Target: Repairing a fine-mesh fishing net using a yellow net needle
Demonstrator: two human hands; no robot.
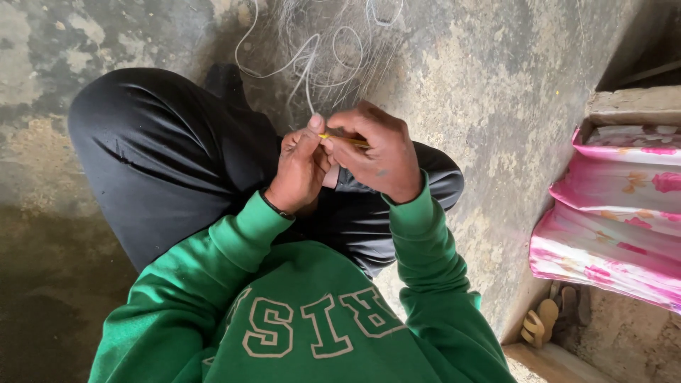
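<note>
I sit cross-legged on a concrete floor in black trousers [156, 163] and a green sweatshirt. My left hand [299, 169] pinches a strand of thin white fishing line or netting [312, 60] that runs up and spreads over the floor ahead. My right hand [376, 152] grips a slim yellow needle-like tool [347, 140], its tip meeting the left thumb and forefinger. Both hands are close together above my knees.
Rough grey concrete floor [496, 85] lies all around. At the right edge hangs a pink floral cloth [617, 213] over a raised ledge. A tan sandal [540, 323] lies below it near a step.
</note>
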